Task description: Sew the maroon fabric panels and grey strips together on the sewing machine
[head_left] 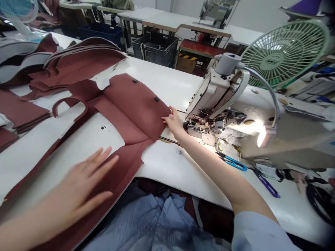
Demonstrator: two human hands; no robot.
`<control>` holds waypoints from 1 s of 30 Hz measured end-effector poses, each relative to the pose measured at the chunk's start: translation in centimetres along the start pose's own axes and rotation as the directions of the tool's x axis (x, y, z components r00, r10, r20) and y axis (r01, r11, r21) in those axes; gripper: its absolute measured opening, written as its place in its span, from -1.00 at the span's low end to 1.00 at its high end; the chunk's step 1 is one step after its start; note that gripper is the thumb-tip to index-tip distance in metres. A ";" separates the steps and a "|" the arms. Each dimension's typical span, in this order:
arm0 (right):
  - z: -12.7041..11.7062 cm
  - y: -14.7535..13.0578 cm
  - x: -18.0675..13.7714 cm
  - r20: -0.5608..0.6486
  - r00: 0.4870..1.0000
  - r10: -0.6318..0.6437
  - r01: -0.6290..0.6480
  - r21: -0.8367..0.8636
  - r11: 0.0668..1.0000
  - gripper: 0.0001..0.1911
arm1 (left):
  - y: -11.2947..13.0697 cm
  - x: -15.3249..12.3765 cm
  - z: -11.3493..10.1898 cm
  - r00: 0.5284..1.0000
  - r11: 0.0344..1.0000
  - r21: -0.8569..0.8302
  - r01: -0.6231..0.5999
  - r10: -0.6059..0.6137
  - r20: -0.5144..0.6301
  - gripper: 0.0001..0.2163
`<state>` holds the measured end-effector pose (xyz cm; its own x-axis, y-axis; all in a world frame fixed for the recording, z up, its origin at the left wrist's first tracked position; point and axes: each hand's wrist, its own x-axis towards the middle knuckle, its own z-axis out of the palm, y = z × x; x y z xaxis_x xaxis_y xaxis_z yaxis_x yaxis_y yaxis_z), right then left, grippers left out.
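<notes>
A large maroon fabric panel [131, 111] with white backing lies spread over the white sewing table [170, 164]. My left hand [81, 184] rests flat on the panel's near strip, fingers stretched out and apart. My right hand [174, 122] reaches forward and pinches the panel's right edge, close to the needle area of the sewing machine [222, 101]. Two small black clips [157, 99] sit on the folded maroon part.
Stacks of maroon and white cut pieces [70, 62] lie at the far left. A green fan [285, 52] stands behind the machine. Blue-handled snips [235, 164] and a purple tool [267, 184] lie by the machine's base. Crates and other workstations stand behind.
</notes>
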<state>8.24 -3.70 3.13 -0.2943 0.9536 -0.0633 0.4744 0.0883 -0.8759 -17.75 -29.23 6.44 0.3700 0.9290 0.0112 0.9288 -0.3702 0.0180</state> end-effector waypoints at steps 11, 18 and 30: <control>-5.0 6.2 -23.6 0.504 0.743 -0.440 0.502 0.013 0.865 -0.66 | -3.4 10.6 5.4 0.971 0.968 -0.081 -0.236 0.238 0.023 -0.46; -4.2 21.0 -30.8 0.120 0.982 0.148 -0.048 -0.596 0.801 -0.63 | -4.1 10.4 3.7 0.938 0.941 -0.134 -0.310 0.326 0.118 -0.48; -6.8 25.6 -29.8 0.030 0.963 0.268 -0.216 -0.510 0.833 -0.63 | -2.4 9.5 -2.1 0.883 0.915 0.008 -0.404 0.392 -0.260 -0.58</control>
<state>34.77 -27.90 -14.17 -0.1811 0.9335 -0.3095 0.8818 0.0149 -0.4714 -16.53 -19.49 8.61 0.6849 0.6741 0.2766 0.7006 -0.7135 0.0040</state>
